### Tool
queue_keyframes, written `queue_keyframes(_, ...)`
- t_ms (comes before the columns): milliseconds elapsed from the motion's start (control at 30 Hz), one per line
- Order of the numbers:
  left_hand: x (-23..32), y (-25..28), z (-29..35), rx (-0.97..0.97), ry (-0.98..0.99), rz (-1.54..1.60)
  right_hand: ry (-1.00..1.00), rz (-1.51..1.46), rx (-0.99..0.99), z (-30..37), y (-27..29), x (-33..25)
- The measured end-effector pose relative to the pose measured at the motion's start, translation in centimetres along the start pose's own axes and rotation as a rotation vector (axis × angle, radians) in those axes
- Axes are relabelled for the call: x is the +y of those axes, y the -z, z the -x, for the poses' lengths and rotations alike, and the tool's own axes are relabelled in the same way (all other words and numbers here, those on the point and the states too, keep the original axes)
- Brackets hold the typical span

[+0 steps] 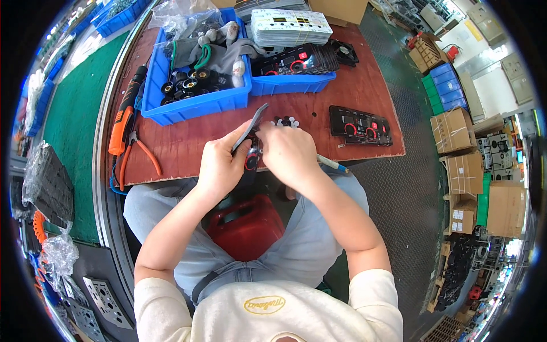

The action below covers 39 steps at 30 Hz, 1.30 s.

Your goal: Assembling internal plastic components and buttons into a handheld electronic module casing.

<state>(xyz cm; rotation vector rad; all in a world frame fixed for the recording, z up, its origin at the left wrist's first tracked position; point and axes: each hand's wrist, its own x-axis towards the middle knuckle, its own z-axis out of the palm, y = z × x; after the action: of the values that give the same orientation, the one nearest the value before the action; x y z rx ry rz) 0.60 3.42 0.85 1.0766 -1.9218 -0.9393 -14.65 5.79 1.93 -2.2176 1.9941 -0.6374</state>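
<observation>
My left hand grips a thin control panel plate, tilted up nearly on edge at the table's front edge. A black face with a red dial ring shows on its near side. Against the plate, my right hand is closed with curled fingers; whatever they hold is hidden. Just beyond that hand lie small white and dark round caps. A pale stick with a blue end shows beside my right wrist; whether the hand touches it is unclear. More black panels are stacked to the right on the table.
A blue bin holds black knobs and grey gloves. Another blue bin carries black panels and a banded white panel stack. At left lie an orange power screwdriver and orange-handled pliers. A red stool is below.
</observation>
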Motion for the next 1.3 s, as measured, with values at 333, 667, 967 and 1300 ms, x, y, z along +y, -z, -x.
queue_keyframes(333, 0.4, -0.1, -0.4, 0.025, -0.002, -0.125, 0.029, 0.151, 0.111, 0.0, -1.4, -1.1)
queue_keyframes(667, 1.3, 1.0, -1.0, -0.078, 0.396, 0.795, -0.221, -0.607, 0.128, -0.2, 3.6, 1.8)
queue_keyframes(967, 1.5, -0.2, -0.1, -0.279, 0.482, 0.986, 0.168, -0.242, 0.478, 0.2, 2.8, 3.1)
queue_keyframes(1300, 1.2, -0.3, 0.1, -0.311, 0.361, 0.852, 0.141, -0.302, 0.427, 0.9, 2.7, 2.7)
